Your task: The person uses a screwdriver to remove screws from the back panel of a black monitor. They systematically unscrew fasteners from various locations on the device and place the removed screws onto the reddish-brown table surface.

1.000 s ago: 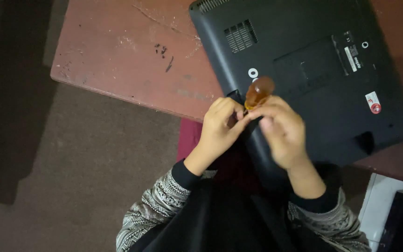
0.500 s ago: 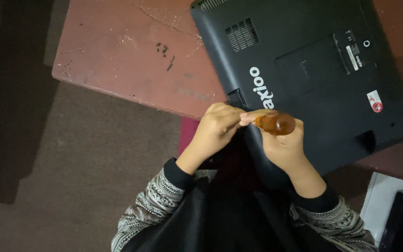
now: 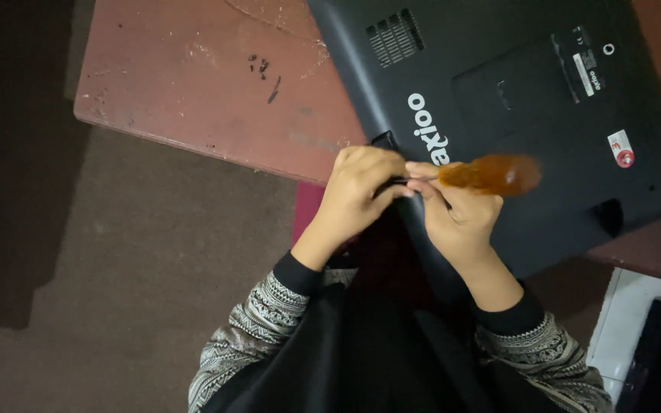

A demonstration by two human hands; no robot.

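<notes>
A black laptop (image 3: 514, 99) lies upside down on a reddish-brown table (image 3: 193, 92), its near corner hanging over the edge. My right hand (image 3: 457, 218) grips a screwdriver with an amber handle (image 3: 491, 174), lying almost flat and pointing left. My left hand (image 3: 361, 191) is closed around the shaft near the tip, at the laptop's near-left corner by a small black tab (image 3: 382, 140). The tip itself is hidden by my fingers.
The laptop's underside shows a vent grille (image 3: 395, 34), stickers (image 3: 621, 149) and a rubber foot (image 3: 610, 214). A brown floor (image 3: 116, 268) lies left of the table. A white and black object (image 3: 652, 336) sits at the bottom right. My patterned sleeves fill the bottom.
The screwdriver has tilted from upright to nearly flat, its amber handle swinging right over the laptop. Both hands stayed at the laptop's near corner.
</notes>
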